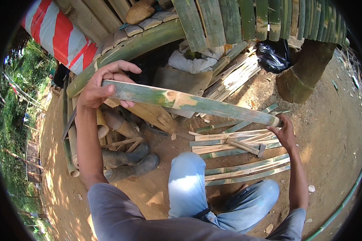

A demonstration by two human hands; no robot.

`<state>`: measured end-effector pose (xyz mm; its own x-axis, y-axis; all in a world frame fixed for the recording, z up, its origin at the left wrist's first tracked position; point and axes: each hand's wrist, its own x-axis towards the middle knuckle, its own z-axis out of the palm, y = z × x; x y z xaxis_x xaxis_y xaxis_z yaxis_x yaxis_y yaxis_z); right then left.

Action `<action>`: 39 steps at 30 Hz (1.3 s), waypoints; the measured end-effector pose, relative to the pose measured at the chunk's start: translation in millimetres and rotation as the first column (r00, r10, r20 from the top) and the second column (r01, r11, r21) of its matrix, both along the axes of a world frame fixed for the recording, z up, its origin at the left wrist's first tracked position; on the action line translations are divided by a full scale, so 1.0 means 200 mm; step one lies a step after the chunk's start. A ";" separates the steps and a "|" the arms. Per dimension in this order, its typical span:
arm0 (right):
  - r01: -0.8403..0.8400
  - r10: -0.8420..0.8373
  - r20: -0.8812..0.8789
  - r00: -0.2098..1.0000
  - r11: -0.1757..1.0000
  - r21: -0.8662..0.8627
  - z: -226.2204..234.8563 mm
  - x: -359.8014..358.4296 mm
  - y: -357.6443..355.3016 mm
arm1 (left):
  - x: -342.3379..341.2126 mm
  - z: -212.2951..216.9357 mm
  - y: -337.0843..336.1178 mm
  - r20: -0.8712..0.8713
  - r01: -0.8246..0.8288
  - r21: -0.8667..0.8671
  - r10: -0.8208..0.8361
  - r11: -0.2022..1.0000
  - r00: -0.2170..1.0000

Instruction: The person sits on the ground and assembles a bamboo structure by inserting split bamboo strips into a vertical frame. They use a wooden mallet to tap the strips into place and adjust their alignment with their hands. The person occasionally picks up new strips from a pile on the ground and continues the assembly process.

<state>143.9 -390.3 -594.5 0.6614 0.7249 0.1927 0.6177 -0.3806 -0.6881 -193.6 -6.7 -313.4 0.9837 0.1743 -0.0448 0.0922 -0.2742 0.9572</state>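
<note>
A long split bamboo slat, green with tan patches, stretches across in front of me, raised above the ground and sloping down to the right. My left hand grips its wide left end, thumb pressed on the near face and some fingers showing beneath. At the far right end, my right hand closes its fingers around the tip. Below the slat, several split bamboo strips lie on the ground by my knees. A wooden-handled tool with a dark metal head rests across them.
A bamboo bench curves along the upper left beside a red-and-white striped post. Dark boots and bamboo poles sit at left. A pale strip pile, black plastic bag and thick bamboo stump lie ahead.
</note>
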 end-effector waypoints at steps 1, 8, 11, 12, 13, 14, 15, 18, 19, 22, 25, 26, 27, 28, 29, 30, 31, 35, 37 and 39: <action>-0.006 0.008 -0.074 0.997 1.000 0.026 0.06 -0.07 0.03 | 0.00 0.01 0.02 0.026 0.011 -0.015 -0.011 1.000 1.000; -0.025 0.066 -0.232 0.970 0.985 0.172 -0.01 -0.16 0.19 | 0.04 0.05 0.13 0.437 0.073 -0.100 -0.022 0.992 0.899; -0.027 0.048 -0.321 0.946 0.997 0.068 0.11 -0.23 0.31 | 0.06 0.08 0.11 0.540 -0.249 -0.082 0.253 0.965 0.802; -0.041 0.064 -0.365 0.929 0.997 0.072 0.11 -0.23 0.34 | 0.12 0.10 0.04 0.582 -0.333 -0.106 0.330 0.937 0.744; -0.048 0.074 -0.369 0.926 0.996 0.079 0.11 -0.24 0.36 | 0.14 0.11 0.04 0.622 -0.362 -0.093 0.338 0.927 0.706; -0.062 0.101 -0.389 0.916 0.992 0.111 0.13 -0.26 0.39 | 0.16 0.13 0.06 0.661 -0.392 -0.082 0.344 0.916 0.666; -0.076 0.128 -0.413 0.902 0.987 0.142 0.13 -0.28 0.40 | 0.17 0.15 0.07 0.695 -0.422 -0.073 0.350 0.904 0.628; -0.285 0.344 -0.422 0.839 0.938 0.197 0.06 -0.28 0.43 | 0.20 0.28 0.13 0.752 -0.495 0.022 0.312 0.869 0.581; -0.353 0.412 -0.437 0.800 0.911 0.213 0.07 -0.30 0.44 | 0.21 0.32 0.13 0.768 -0.524 0.019 0.323 0.852 0.553; -0.482 0.509 -0.527 0.681 0.853 0.202 0.04 -0.34 0.44 | 0.28 0.48 0.19 0.799 -0.562 0.039 0.312 0.826 0.514; -0.584 0.647 -0.516 0.561 0.751 0.308 -0.09 -0.41 0.46 | 0.31 0.67 0.31 0.800 -0.553 0.077 0.279 0.830 0.531; -0.613 0.662 -0.494 0.564 0.736 0.287 -0.11 -0.44 0.48 | 0.32 0.74 0.37 0.793 -0.553 0.056 0.300 0.831 0.530; -0.638 0.675 -0.473 0.567 0.722 0.267 -0.12 -0.47 0.50 | 0.33 0.79 0.40 0.784 -0.551 0.035 0.319 0.834 0.532; -0.665 0.690 -0.451 0.566 0.706 0.246 -0.13 -0.49 0.51 | 0.37 0.83 0.35 0.806 -0.552 0.003 0.325 0.834 0.495; -0.649 0.673 -0.505 0.540 0.715 0.260 -0.14 -0.51 0.53 | 0.41 0.87 0.31 0.825 -0.553 -0.028 0.331 0.833 0.457; -0.633 0.659 -0.552 0.511 0.723 0.276 -0.12 -0.53 0.56 | 0.44 0.93 0.26 0.846 -0.551 -0.054 0.331 0.833 0.417; -0.617 0.643 -0.597 0.480 0.731 0.292 -0.11 -0.54 0.59 | 0.44 0.97 0.24 0.849 -0.536 -0.055 0.322 0.842 0.419; -0.509 0.679 -0.505 0.532 0.734 0.450 0.04 -0.58 0.71 | 0.46 1.03 0.09 0.881 -0.507 -0.009 0.247 0.862 0.403; -0.438 0.700 -0.499 0.510 0.711 0.550 0.15 -0.60 0.79 | 0.47 0.98 0.00 0.860 -0.523 -0.056 0.308 0.850 0.407; -0.416 0.717 -0.440 0.541 0.682 0.601 0.28 -0.58 0.88 | 0.45 0.94 0.01 0.803 -0.525 0.038 0.287 0.850 0.523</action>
<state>28.4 -214.2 -539.4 0.1970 0.9415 0.2735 -0.0104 0.2810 -0.9597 -102.6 -5.4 -124.7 0.4527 0.4500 0.7698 -0.4505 -0.6296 0.6330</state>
